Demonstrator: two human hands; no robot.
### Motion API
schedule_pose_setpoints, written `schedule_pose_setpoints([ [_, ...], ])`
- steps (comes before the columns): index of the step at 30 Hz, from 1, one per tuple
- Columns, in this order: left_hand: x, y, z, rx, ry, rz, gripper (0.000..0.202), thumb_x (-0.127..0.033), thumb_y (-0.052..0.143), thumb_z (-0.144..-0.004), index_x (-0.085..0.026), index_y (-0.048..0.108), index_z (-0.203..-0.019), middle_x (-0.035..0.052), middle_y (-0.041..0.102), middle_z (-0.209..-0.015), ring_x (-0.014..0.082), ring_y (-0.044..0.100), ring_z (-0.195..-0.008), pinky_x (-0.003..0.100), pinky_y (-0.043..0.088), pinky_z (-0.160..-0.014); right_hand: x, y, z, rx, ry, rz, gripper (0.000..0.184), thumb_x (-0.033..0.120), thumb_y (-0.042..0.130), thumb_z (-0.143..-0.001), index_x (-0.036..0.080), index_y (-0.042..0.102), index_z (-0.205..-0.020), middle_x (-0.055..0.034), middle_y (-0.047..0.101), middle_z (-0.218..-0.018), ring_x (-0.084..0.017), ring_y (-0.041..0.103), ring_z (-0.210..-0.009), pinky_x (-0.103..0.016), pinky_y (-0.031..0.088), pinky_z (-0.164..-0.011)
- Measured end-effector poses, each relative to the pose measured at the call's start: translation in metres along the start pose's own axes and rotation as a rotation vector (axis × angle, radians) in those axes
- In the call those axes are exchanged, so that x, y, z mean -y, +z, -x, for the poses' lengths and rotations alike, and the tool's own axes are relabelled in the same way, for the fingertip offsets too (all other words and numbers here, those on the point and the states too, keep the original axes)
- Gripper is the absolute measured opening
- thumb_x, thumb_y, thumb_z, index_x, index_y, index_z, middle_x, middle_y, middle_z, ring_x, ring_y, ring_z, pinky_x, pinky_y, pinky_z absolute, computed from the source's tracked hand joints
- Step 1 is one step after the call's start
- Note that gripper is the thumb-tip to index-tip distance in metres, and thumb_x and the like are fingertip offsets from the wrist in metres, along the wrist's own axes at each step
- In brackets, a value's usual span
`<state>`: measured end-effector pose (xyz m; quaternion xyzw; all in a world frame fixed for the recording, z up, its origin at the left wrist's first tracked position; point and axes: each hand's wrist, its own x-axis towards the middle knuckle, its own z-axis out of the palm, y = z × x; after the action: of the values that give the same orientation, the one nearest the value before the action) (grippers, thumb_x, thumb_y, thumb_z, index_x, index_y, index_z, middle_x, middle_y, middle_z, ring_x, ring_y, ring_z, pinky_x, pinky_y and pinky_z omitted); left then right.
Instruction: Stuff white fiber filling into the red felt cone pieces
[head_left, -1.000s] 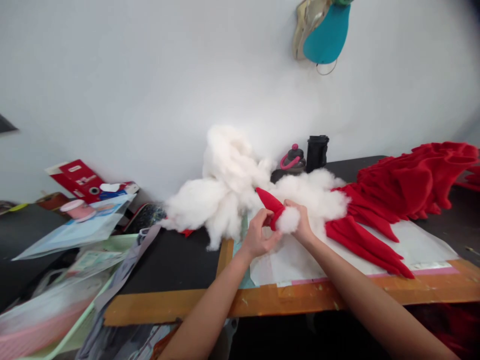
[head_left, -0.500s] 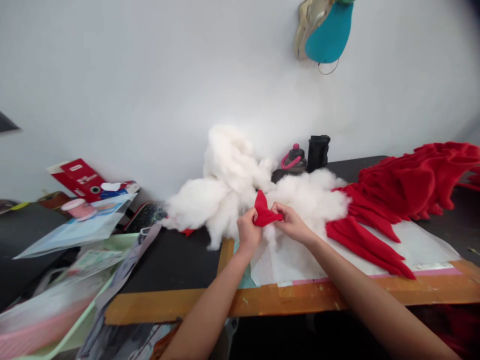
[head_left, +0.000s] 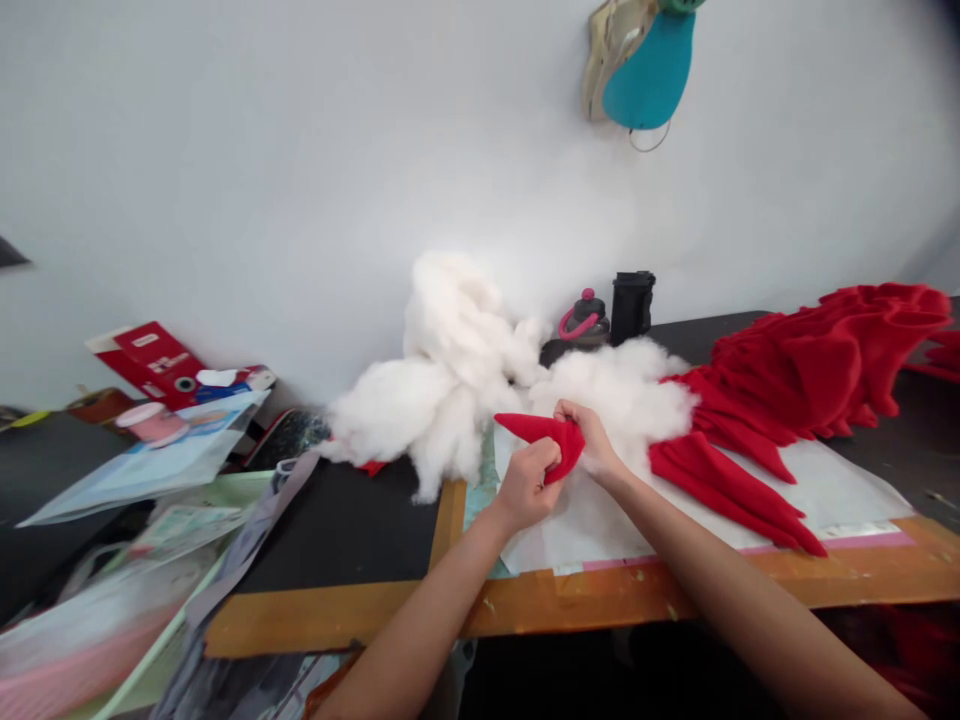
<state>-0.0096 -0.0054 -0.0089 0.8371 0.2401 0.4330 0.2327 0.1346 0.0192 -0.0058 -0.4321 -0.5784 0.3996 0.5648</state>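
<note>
Between my two hands, over the white sheet on the table, is a small pointed red fabric piece (head_left: 531, 428). Its tip points left. My left hand (head_left: 531, 482) is closed on the lower side of the piece, fingers curled against it. My right hand (head_left: 589, 438) grips its right end, with the fingertips partly hidden by the cloth. Fluffy white stuffing (head_left: 619, 395) lies just behind my hands, and a taller heap of the same stuffing (head_left: 454, 320) rises against the wall. Whether any stuffing is inside the red piece I cannot tell.
At right lies a big pile of red fabric pieces (head_left: 810, 360), some on the white sheet (head_left: 832, 490). Two dark bottles, one a black bottle (head_left: 632, 305), stand by the wall. Left are a red box (head_left: 154, 365), a pink spool (head_left: 152, 424) and a green basket (head_left: 150, 655).
The red fabric piece has turned, its point swinging from upward to leftward. My left hand has moved right and lower, close to my right hand. The view has shifted slightly.
</note>
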Motion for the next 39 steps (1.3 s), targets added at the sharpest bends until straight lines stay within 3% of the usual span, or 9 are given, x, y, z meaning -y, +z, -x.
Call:
schedule_pose_setpoints([
  [6,-0.004,0.007,-0.001,-0.165,-0.078,-0.042,0.020,-0.020,0.059,-0.077,-0.021,0.039,-0.077,-0.0012,0.041,-0.071,0.0137,0.041,-0.063,0.028,0.035,-0.059,-0.002,0.004,0.005,-0.183,-0.078,0.043,0.019,0.021,0.051,-0.058,0.022,0.034,-0.067,0.0051,0.034,-0.062,-0.011,0.031,-0.059,-0.025,0.024,-0.053],
  [11,0.007,0.000,-0.006,-0.350,-0.210,-0.091,0.036,-0.023,0.069,-0.069,-0.020,0.044,-0.095,0.0046,0.049,-0.094,0.0157,0.050,-0.075,0.026,0.042,-0.062,0.007,0.000,0.006,-0.020,-0.147,-0.087,0.035,0.017,0.054,-0.064,0.023,0.045,-0.097,0.0050,0.047,-0.072,-0.013,0.043,-0.063,-0.024,0.034,-0.059],
  [16,0.019,-0.011,-0.006,-0.386,-0.275,-0.087,0.022,-0.013,0.061,-0.067,-0.019,0.043,-0.078,-0.0022,0.048,-0.072,0.0125,0.045,-0.063,0.023,0.032,-0.057,0.009,0.006,0.006,0.144,-0.247,-0.091,0.027,0.011,0.047,-0.062,0.020,0.047,-0.089,0.0023,0.050,-0.078,-0.012,0.045,-0.068,-0.023,0.033,-0.062],
  [21,0.015,-0.010,-0.004,-0.460,-0.211,-0.250,0.028,-0.008,0.050,-0.066,-0.019,0.025,-0.061,-0.0054,0.029,-0.056,0.0093,0.026,-0.053,0.026,0.017,-0.053,0.001,0.010,0.012,-0.139,-0.293,0.189,0.022,0.009,0.044,-0.058,0.022,0.027,-0.063,0.0066,0.031,-0.058,-0.009,0.029,-0.056,-0.022,0.022,-0.053],
  [24,0.013,-0.009,-0.002,-0.524,-0.152,-0.327,0.029,-0.008,0.049,-0.068,-0.019,0.022,-0.061,-0.0051,0.026,-0.057,0.0096,0.024,-0.053,0.028,0.015,-0.054,0.002,0.009,0.014,-0.270,-0.328,0.259,0.020,0.008,0.044,-0.059,0.022,0.030,-0.064,0.0063,0.032,-0.058,-0.009,0.030,-0.056,-0.022,0.024,-0.052],
  [28,0.017,-0.012,-0.001,-0.444,-0.084,-0.273,0.031,-0.011,0.049,-0.070,-0.020,0.021,-0.061,-0.0048,0.025,-0.057,0.0098,0.024,-0.053,0.028,0.015,-0.053,0.006,0.006,0.011,-0.145,-0.416,0.308,0.035,0.010,0.051,-0.062,0.019,0.051,-0.096,-0.0030,0.054,-0.092,-0.012,0.045,-0.066,-0.024,0.038,-0.060],
  [31,0.021,-0.011,0.000,-0.367,-0.038,-0.234,0.031,-0.012,0.049,-0.071,-0.020,0.021,-0.061,-0.0049,0.024,-0.056,0.0097,0.025,-0.052,0.028,0.016,-0.053,0.005,0.006,0.010,-0.046,-0.457,0.404,0.043,0.011,0.052,-0.065,0.019,0.052,-0.108,-0.0095,0.054,-0.112,-0.016,0.052,-0.080,-0.027,0.042,-0.069],
  [35,0.016,-0.001,0.002,-0.284,0.037,-0.217,0.033,-0.011,0.050,-0.070,-0.020,0.020,-0.061,-0.0054,0.023,-0.056,0.0094,0.024,-0.051,0.027,0.017,-0.052,0.002,0.006,0.013,-0.102,-0.277,0.440,0.007,0.014,0.043,-0.071,0.020,0.042,-0.068,0.0015,0.046,-0.065,-0.014,0.043,-0.062,-0.025,0.029,-0.056],
  [39,0.010,0.006,0.004,-0.237,0.093,-0.193,0.030,-0.007,0.046,-0.066,-0.020,0.020,-0.063,-0.0049,0.023,-0.057,0.0100,0.023,-0.051,0.028,0.017,-0.052,0.002,0.004,0.014,-0.309,-0.083,0.306,0.017,0.018,0.036,-0.071,0.021,0.023,-0.062,0.0039,0.027,-0.055,-0.011,0.028,-0.054,-0.026,0.018,-0.050],
])
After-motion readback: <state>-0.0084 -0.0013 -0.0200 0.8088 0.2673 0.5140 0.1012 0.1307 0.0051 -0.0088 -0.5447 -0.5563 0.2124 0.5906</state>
